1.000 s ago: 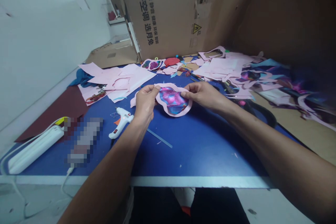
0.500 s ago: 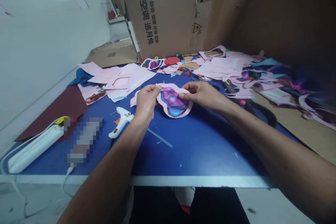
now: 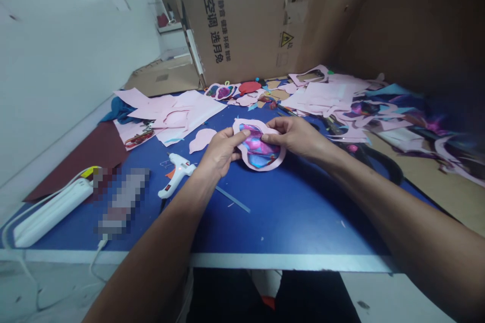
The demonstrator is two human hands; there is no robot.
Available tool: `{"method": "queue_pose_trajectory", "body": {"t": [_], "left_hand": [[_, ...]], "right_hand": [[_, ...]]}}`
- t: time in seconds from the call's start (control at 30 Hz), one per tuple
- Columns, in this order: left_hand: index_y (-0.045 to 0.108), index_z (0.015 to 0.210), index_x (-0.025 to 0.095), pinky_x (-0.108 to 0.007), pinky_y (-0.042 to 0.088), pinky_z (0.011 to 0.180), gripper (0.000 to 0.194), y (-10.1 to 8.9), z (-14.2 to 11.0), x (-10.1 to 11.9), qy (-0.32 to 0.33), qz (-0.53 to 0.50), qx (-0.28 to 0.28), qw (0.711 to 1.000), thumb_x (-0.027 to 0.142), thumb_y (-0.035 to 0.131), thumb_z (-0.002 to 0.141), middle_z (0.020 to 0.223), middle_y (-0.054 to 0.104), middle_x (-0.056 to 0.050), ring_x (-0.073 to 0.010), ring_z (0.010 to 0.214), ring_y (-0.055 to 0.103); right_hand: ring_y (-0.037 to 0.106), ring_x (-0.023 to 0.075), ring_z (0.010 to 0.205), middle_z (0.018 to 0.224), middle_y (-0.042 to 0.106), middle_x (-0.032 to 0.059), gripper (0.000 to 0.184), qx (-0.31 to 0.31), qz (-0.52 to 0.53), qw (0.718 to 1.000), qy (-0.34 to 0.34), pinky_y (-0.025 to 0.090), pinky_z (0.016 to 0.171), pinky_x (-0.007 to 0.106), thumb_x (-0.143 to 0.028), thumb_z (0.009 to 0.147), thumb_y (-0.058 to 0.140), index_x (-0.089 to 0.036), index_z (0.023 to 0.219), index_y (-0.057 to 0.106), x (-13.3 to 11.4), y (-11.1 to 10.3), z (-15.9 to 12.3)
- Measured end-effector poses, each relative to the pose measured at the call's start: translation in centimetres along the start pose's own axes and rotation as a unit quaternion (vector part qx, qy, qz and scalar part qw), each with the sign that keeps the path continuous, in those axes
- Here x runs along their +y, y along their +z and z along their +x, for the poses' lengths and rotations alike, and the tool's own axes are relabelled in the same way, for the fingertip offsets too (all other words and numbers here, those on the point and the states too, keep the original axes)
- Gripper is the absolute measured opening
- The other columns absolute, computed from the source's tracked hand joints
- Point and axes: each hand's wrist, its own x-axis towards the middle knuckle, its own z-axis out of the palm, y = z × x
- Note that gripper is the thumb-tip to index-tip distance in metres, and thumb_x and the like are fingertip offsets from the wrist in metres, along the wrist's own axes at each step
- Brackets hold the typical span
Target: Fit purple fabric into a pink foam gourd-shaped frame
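Both of the person's hands are pinching one thing, a pink-edged gourd shape [image 3: 263, 147] with a shiny blue and purple middle, held over the centre of the table [image 3: 299, 227]. The left hand [image 3: 223, 150] grips its left side, thumb laid flat on the coloured part, the other fingers bent and partly tucked behind it. The right hand [image 3: 291, 136] has it by the right side, thumb pointing left on the face, forefinger curled at the far edge. The two thumb tips lie near each other. The left forearm slants up from the near left, the right one reaches in from the near right corner, so the arms close in like a wedge.

Just left of the left hand lies a plain pink cutout [image 3: 203, 140]. Nearer and further left is a white glue gun [image 3: 176, 175], its nozzle pointing away; a thin strip [image 3: 233, 199] lies right of the left forearm. At the near left sits a white power strip [image 3: 53, 213]. Pink sheets [image 3: 168, 113] spread at the far left, heaped scraps [image 3: 322, 97] at the far right, and behind stands a big cardboard box [image 3: 253, 15].
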Motion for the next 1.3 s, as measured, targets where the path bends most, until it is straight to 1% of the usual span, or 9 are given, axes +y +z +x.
{"method": "queue_pose_trajectory", "body": {"t": [0.07, 0.2, 0.4, 0.53, 0.63, 0.77, 0.93, 1.07, 1.3], "left_hand": [[0.080, 0.097, 0.015, -0.033, 0.062, 0.069, 0.028, 0.1, 0.0, -0.3, -0.028, -0.006, -0.016, 0.999, 0.025, 0.095, 0.075, 0.086, 0.081, -0.008, -0.0188, 0.070, 0.074], [0.082, 0.098, 0.014, -0.033, 0.064, 0.069, 0.022, 0.2, 0.2, -0.6, -0.048, -0.049, -0.008, 0.998, 0.013, 0.088, 0.077, 0.089, 0.083, -0.010, -0.0195, 0.071, 0.076], [0.081, 0.096, 0.013, -0.035, 0.066, 0.076, 0.020, 0.3, 0.3, -0.7, -0.069, -0.080, -0.011, 0.994, 0.010, 0.088, 0.077, 0.087, 0.083, -0.011, -0.0197, 0.069, 0.077], [0.082, 0.092, 0.014, -0.033, 0.065, 0.069, 0.017, 0.4, 0.2, -0.9, -0.051, -0.049, 0.017, 0.997, 0.013, 0.090, 0.076, 0.082, 0.082, -0.009, -0.0193, 0.065, 0.075], [0.082, 0.092, 0.015, -0.033, 0.064, 0.066, 0.019, 0.4, 0.3, -1.0, -0.028, -0.040, 0.029, 0.998, 0.014, 0.090, 0.076, 0.083, 0.082, -0.009, -0.0191, 0.065, 0.074], [0.081, 0.092, 0.014, -0.033, 0.064, 0.067, 0.021, 0.4, 0.3, -0.9, -0.015, -0.039, 0.041, 0.998, 0.015, 0.092, 0.075, 0.082, 0.082, -0.009, -0.0187, 0.065, 0.074], [0.081, 0.095, 0.014, -0.035, 0.065, 0.069, 0.025, 0.5, 0.3, -0.9, 0.003, -0.039, 0.041, 0.998, 0.017, 0.094, 0.074, 0.080, 0.081, -0.008, -0.0214, 0.067, 0.076], [0.083, 0.095, 0.013, -0.035, 0.065, 0.073, 0.023, 0.4, 0.4, -1.1, 0.015, -0.043, 0.044, 0.998, 0.017, 0.093, 0.074, 0.080, 0.082, -0.008, -0.0213, 0.070, 0.077], [0.084, 0.097, 0.014, -0.039, 0.065, 0.082, 0.035, 0.0, 0.9, -1.7, 0.052, -0.051, 0.032, 0.997, 0.025, 0.099, 0.067, 0.083, 0.083, -0.009, -0.0246, 0.077, 0.079]], "right_hand": [[0.066, 0.0191, 0.071, 0.083, 0.078, 0.0038, 0.044, 0.009, -0.001, 1.000, -0.006, 0.054, 0.064, 0.031, -0.050, 0.071, 0.100, -0.020, 0.093, 0.078, -0.1, 0.0, -0.1], [0.066, 0.0203, 0.073, 0.084, 0.078, 0.0046, 0.044, 0.022, -0.020, 1.000, -0.011, 0.055, 0.063, 0.032, -0.051, 0.072, 0.099, -0.020, 0.095, 0.079, -0.2, 0.1, -0.2], [0.066, 0.0200, 0.072, 0.085, 0.078, 0.0040, 0.046, 0.020, -0.015, 1.000, -0.019, 0.054, 0.062, 0.032, -0.053, 0.071, 0.099, -0.020, 0.095, 0.078, -0.5, 0.2, -0.4], [0.068, 0.0205, 0.073, 0.086, 0.078, 0.0036, 0.047, 0.004, 0.008, 1.000, -0.016, 0.056, 0.065, 0.033, -0.053, 0.070, 0.100, -0.020, 0.095, 0.077, -0.6, 0.4, -0.4], [0.071, 0.0213, 0.077, 0.091, 0.080, 0.0045, 0.046, -0.003, 0.027, 0.999, -0.017, 0.059, 0.070, 0.034, -0.049, 0.070, 0.101, -0.021, 0.098, 0.077, -0.5, 0.4, -0.4], [0.071, 0.0219, 0.079, 0.093, 0.081, 0.0048, 0.045, 0.007, 0.013, 0.999, -0.029, 0.058, 0.069, 0.034, -0.047, 0.071, 0.100, -0.021, 0.100, 0.077, -0.3, 0.1, -0.3], [0.071, 0.0214, 0.078, 0.092, 0.080, 0.0045, 0.041, 0.008, 0.010, 0.999, -0.030, 0.059, 0.070, 0.034, -0.043, 0.074, 0.099, -0.021, 0.102, 0.077, -0.3, 0.0, -0.3], [0.070, 0.0203, 0.073, 0.084, 0.078, 0.0023, 0.046, 0.007, 0.032, 0.999, -0.026, 0.058, 0.066, 0.033, -0.039, 0.072, 0.101, -0.022, 0.107, 0.075, -0.3, 0.0, -0.2], [0.068, 0.0195, 0.070, 0.080, 0.076, 0.0011, 0.051, 0.004, 0.031, 0.999, -0.039, 0.055, 0.062, 0.032, -0.044, 0.069, 0.102, -0.022, 0.106, 0.074, 0.1, 0.0, 0.0]]}}
